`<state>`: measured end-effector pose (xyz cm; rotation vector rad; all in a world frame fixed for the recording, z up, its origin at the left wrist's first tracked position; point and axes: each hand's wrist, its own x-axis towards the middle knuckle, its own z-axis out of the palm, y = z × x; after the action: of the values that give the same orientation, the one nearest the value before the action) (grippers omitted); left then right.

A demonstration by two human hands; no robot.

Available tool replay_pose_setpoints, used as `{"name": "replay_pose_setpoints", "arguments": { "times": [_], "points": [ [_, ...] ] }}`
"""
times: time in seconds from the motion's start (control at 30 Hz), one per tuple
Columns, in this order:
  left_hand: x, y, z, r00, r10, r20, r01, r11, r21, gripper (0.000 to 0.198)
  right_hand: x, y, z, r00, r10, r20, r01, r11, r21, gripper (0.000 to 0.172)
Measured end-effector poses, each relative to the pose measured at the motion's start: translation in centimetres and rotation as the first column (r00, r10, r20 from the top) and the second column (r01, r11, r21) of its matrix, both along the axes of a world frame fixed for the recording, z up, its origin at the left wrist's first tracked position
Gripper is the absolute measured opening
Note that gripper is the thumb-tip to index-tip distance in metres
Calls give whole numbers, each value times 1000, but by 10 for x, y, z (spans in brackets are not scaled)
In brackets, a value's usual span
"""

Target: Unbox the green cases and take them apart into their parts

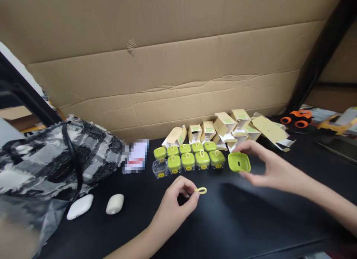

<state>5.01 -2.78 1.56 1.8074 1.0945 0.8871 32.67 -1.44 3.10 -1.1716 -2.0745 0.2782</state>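
My left hand pinches a small yellow loop between thumb and forefinger, just above the black table. My right hand holds a green lid by its edges, its underside with a slot facing me. Beyond them stand two rows of small clear boxes with green lids, several of them. One clear box without a lid sits at the left end of the front row.
Several open tan cardboard cartons lie behind the boxes against a cardboard wall. A black-and-white plaid bag fills the left. Two white oval cases lie near it. An orange toy vehicle is far right.
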Motion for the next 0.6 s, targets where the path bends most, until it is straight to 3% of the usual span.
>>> {"name": "replay_pose_setpoints", "arguments": {
  "times": [0.17,0.33,0.43,0.5,0.6],
  "points": [
    [1,1,-3,993,-38,-115,38,999,-5,11,42,27,-14,997,-32,71,47,973,-227,41],
    [3,1,-6,987,-46,-154,45,999,-11,10,51,32,-22,996,-26,87,45,974,-223,42],
    [2,1,-5,985,-55,-165,54,998,-12,10,33,19,-13,995,-55,84,61,996,-70,36],
    [1,0,-5,985,-59,-165,59,998,-8,10,7,6,-7,997,12,78,-11,1000,-14,28],
    [2,-4,-5,982,-69,-175,76,997,34,10,-42,-15,-5,964,265,13,-257,946,-196,31]
  ]
}}
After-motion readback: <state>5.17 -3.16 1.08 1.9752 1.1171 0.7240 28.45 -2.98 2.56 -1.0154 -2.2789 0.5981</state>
